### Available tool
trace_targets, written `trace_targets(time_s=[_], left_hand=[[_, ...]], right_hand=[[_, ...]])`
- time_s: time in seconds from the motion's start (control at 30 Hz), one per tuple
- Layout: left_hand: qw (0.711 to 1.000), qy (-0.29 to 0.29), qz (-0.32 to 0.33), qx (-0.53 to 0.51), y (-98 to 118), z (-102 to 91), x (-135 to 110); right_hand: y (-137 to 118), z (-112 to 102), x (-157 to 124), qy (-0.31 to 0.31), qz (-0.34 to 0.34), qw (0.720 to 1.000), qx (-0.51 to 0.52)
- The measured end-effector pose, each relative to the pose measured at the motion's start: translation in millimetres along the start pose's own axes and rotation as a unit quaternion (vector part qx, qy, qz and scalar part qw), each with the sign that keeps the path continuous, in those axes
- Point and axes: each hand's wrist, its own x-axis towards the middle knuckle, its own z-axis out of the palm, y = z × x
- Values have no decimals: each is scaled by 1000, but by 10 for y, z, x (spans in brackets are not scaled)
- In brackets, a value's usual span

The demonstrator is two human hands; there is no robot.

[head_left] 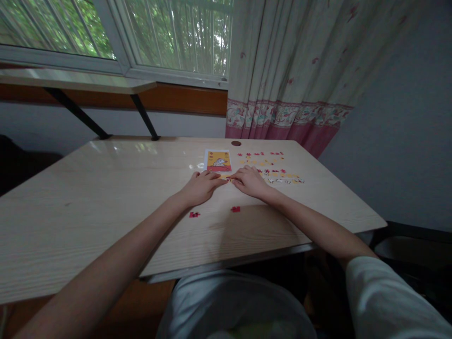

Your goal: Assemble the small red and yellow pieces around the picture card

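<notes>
My left hand [202,187] and my right hand [251,181] meet on the table just below a picture card [213,155], which shows a white animal on yellow and red. Between their fingertips are small jigsaw puzzle pieces [229,179], yellowish with some dark red. The fingers of both hands are closed on these pieces, which they partly cover. Nearer to me lie two loose red puzzle pieces, one on the left [194,214] and another [235,209] below my hands.
Several rows of loose puzzle pieces, red [278,171], yellow [263,163] and whitish [284,181], spread right of the card. The pale wooden table [106,207] has a round brown cable hole [236,143] at its back edge. A raised shelf [81,81] stands back left; a curtain [282,113] hangs behind.
</notes>
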Motion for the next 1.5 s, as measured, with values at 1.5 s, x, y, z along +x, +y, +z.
trace_targets(time_s=[1.5], left_hand=[[1000,-9,-2,-14,11,-43,1]], right_hand=[[40,28,124,-4,13,999,52]])
